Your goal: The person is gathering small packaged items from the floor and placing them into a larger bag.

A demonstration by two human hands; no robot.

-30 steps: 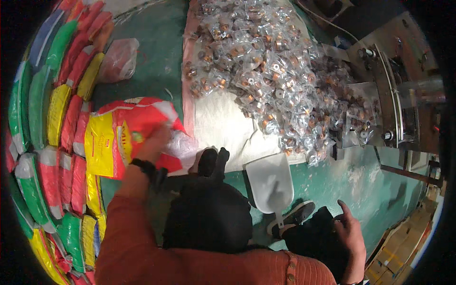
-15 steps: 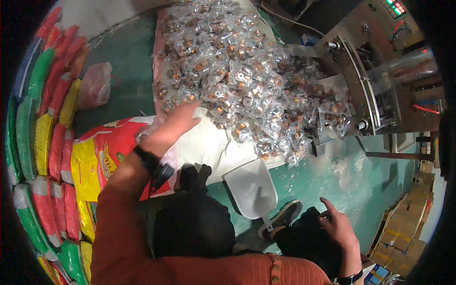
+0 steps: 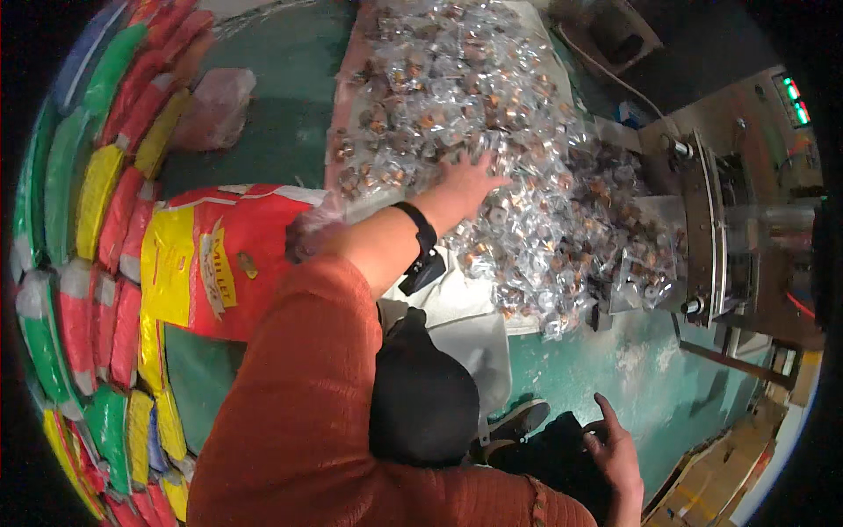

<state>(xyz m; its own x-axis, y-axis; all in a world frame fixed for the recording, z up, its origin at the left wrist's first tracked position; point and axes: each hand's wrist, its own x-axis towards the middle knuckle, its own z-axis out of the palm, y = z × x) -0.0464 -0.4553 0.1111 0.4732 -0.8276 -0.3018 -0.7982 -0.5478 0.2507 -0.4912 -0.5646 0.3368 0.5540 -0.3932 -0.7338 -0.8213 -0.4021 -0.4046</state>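
A wide heap of small clear plastic packets [image 3: 439, 97], holding copper-coloured and silvery metal parts, lies on a pale sheet [image 3: 470, 295]. My left hand [image 3: 470, 183] reaches over its middle with fingers spread, touching or just above the packets. I see nothing held in it. Low at the right, by my dark-clad leg, my right hand [image 3: 616, 455] is away from the heap, its index finger stretched out and the other fingers loosely bent, with nothing visible in it. A grey-white dustpan [image 3: 492, 342] rests near my foot, partly hidden by my knee.
A red and yellow sack [image 3: 215, 263] lies left of the sheet, beside stacked coloured bags [image 3: 105, 193]. A metal machine [image 3: 738, 176] with a lit display stands at the right, its outlet by the heap. Cardboard [image 3: 711, 487] leans at the lower right.
My left hand has moved right and farther out, from the heap's near left edge to over its middle. My view has shifted left. The right hand stays low beside my leg.
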